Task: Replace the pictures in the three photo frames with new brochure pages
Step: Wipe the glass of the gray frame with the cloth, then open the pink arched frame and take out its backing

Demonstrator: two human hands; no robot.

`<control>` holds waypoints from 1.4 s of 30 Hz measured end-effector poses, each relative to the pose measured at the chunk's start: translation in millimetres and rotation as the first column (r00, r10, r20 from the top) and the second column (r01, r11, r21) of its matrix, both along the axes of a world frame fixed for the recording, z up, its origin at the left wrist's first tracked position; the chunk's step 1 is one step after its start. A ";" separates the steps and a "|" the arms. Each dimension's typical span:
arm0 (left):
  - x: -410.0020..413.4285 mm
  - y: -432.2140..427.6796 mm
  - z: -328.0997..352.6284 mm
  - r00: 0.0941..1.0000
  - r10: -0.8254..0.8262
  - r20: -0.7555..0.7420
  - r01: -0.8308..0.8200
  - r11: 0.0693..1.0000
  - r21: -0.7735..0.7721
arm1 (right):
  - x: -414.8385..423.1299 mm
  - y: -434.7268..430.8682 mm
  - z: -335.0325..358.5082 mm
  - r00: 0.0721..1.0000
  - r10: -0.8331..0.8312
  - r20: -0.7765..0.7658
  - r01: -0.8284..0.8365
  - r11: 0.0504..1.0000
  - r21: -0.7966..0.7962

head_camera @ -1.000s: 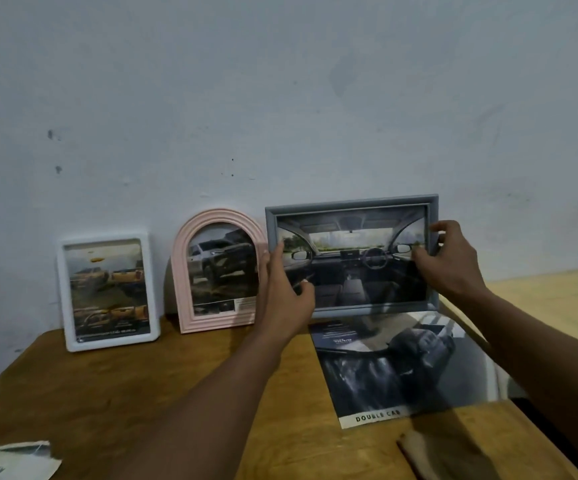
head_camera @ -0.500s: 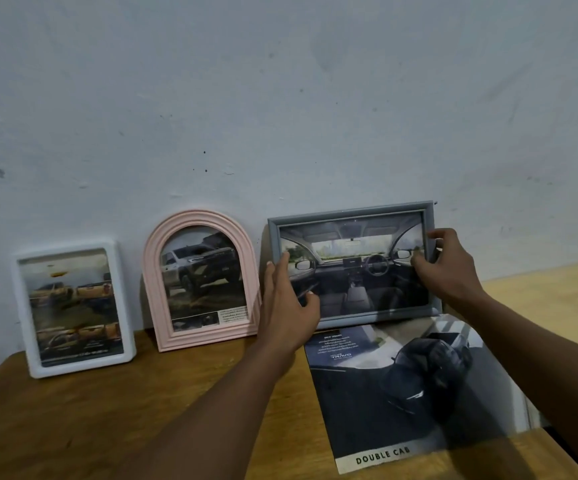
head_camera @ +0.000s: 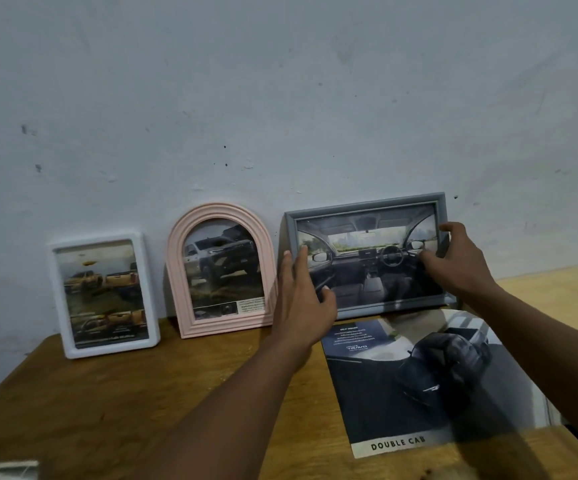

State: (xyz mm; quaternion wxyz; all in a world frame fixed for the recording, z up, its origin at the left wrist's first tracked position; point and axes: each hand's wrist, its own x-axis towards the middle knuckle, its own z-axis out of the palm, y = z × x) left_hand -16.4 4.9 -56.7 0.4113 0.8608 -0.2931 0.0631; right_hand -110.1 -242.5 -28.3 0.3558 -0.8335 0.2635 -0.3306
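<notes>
Three photo frames lean against the wall at the back of the wooden table (head_camera: 149,403). The white frame (head_camera: 104,294) at the left shows yellow trucks. The pink arched frame (head_camera: 221,270) in the middle shows a grey truck. The grey frame (head_camera: 367,254) at the right shows a car interior. My left hand (head_camera: 303,299) rests against the grey frame's left edge, fingers spread over the glass. My right hand (head_camera: 454,258) grips its right edge, thumb on the front. A brochure (head_camera: 412,386) reading "DOUBLE CAB" lies flat in front of the grey frame.
A pale painted wall (head_camera: 280,98) stands right behind the frames. A scrap of torn paper (head_camera: 3,471) shows at the bottom left corner. A lighter wooden surface (head_camera: 557,292) continues to the right behind my right forearm.
The grey frame has been lowered from above the table until its lower edge rests at the table's back, against the wall. Both hands stayed on it. The view shifted slightly.
</notes>
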 end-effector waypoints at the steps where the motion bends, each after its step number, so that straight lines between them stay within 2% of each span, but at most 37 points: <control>1: -2.6 5.2 2.5 1.000 0.001 0.010 -0.001 1.000 -0.001 | -1.7 6.4 2.8 1.000 0.004 0.003 -0.004 1.000 -0.015; 7: -8.9 61.7 14.1 0.991 0.090 0.094 -0.091 0.996 0.006 | -3.4 72.5 19.9 0.978 0.205 0.028 -0.205 0.979 0.001; 12: 5.5 123.3 8.1 0.965 0.254 0.069 -0.255 0.967 0.005 | 17.1 152.6 15.5 0.921 0.388 0.031 -0.388 0.922 0.011; 16: 22.9 162.1 -6.8 0.950 0.312 0.006 -0.311 0.948 -0.064 | 45.5 202.9 3.0 0.891 0.453 0.015 -0.454 0.890 0.053; 18: 34.0 174.5 -14.0 0.946 0.322 -0.029 -0.323 0.944 -0.073 | 60.1 220.9 -3.2 0.889 0.458 0.013 -0.458 0.888 0.043; 25: 66.9 180.4 -24.9 0.958 0.287 0.009 -0.285 0.954 -0.093 | 101.1 243.7 -23.2 0.928 0.363 0.079 -0.368 0.928 0.063; 30: 74.0 170.8 -30.3 0.964 0.262 0.041 -0.259 0.964 -0.061 | 110.6 241.7 -30.4 0.926 0.361 0.111 -0.373 0.920 0.119; 39: 50.5 176.5 -12.4 0.941 0.338 0.037 -0.331 0.935 -0.127 | 85.0 238.6 -12.4 0.929 0.351 0.114 -0.363 0.926 0.102; 42: 32.7 184.2 -0.6 0.937 0.350 -0.009 -0.347 0.924 -0.159 | 65.0 239.8 1.3 0.928 0.347 0.133 -0.360 0.929 0.090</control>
